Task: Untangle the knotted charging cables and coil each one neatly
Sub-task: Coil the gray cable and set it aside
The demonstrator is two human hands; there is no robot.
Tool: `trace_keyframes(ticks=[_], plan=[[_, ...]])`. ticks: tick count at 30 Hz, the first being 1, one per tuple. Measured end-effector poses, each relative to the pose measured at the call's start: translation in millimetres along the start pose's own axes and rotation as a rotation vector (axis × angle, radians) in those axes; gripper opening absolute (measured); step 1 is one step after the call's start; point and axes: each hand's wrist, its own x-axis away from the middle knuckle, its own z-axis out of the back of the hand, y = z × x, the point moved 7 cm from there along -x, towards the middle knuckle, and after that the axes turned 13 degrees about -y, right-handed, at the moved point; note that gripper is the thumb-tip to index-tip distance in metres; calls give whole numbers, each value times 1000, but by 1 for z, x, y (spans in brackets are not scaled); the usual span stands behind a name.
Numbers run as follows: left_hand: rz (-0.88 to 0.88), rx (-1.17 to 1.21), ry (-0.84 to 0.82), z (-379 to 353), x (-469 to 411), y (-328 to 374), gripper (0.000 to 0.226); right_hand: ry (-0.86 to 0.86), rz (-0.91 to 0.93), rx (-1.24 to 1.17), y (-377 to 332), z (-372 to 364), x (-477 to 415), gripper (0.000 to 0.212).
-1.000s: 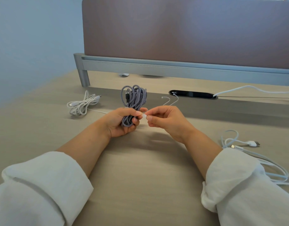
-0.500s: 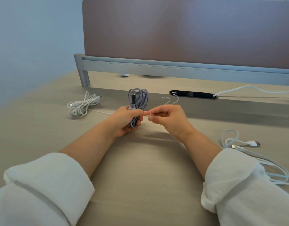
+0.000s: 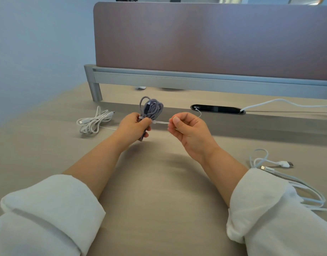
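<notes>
My left hand (image 3: 134,127) grips a coiled grey braided cable (image 3: 152,108) around its middle, held upright above the desk. A thin white tie (image 3: 160,123) wraps the bundle and stretches taut to the right. My right hand (image 3: 187,129) pinches the free end of that tie between thumb and forefinger. A coiled white cable (image 3: 93,122) lies on the desk to the left. A loose white cable (image 3: 280,170) with its plugs showing lies at the right, partly hidden by my right sleeve.
A black cable slot (image 3: 217,109) sits in the desk behind my hands, with a white cord (image 3: 280,103) running out of it to the right. A brown divider panel (image 3: 214,39) on a grey rail stands along the back. The wooden desk (image 3: 159,182) spreads in front.
My right hand has moved to the right, away from the bundle, drawing the white tie out taut. My left hand keeps holding the grey cable.
</notes>
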Motion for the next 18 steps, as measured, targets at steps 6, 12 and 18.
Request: trace_keyframes(ticks=[6, 12, 18], plan=[[7, 81, -75, -23, 0, 3, 13, 215, -47, 134, 17, 16, 4, 10], [0, -15, 7, -27, 6, 7, 18, 144, -96, 180, 20, 10, 2, 22], [19, -7, -14, -31, 8, 7, 27, 152, -98, 415, 19, 11, 1, 9]])
